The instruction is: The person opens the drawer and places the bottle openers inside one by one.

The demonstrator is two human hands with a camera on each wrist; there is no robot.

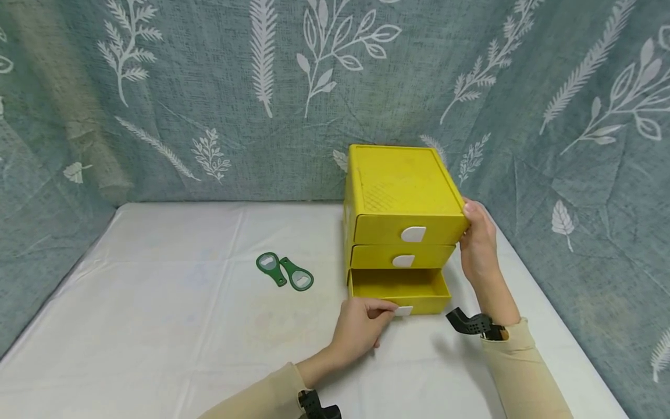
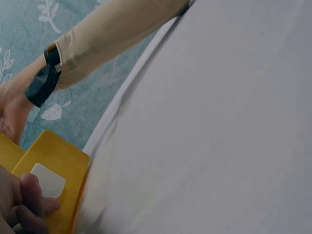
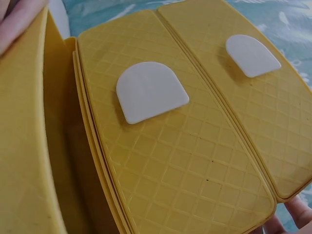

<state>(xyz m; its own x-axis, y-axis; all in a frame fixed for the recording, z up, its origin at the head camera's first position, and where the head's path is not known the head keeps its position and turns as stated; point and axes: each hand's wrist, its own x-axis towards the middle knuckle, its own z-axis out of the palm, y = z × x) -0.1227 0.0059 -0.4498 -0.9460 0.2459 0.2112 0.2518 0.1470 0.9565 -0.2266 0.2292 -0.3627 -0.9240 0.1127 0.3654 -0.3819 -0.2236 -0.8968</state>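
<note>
A yellow drawer cabinet [image 1: 403, 180] stands on the white-covered table, with white tabs on its three drawers. Its bottom drawer [image 1: 431, 304] is pulled out, showing a bare yellow inside, while the upper two are closed. My left hand [image 1: 361, 326] pinches the white tab [image 1: 403, 311] of that bottom drawer between thumb and fingers. Against the cabinet's right side rests my right hand [image 1: 478, 241], thumb near the top edge. In the right wrist view its fingertips [image 3: 298, 210] show beside the closed drawers. Two green bottle openers [image 1: 271, 267] [image 1: 298, 274] lie left of the cabinet, close together.
A white cloth [image 1: 157, 302] with creases covers the table. Behind and to the right hangs a blue-green curtain [image 1: 209, 87] with white leaf prints. The cabinet stands near the table's back edge. Black straps [image 1: 471, 322] circle both wrists.
</note>
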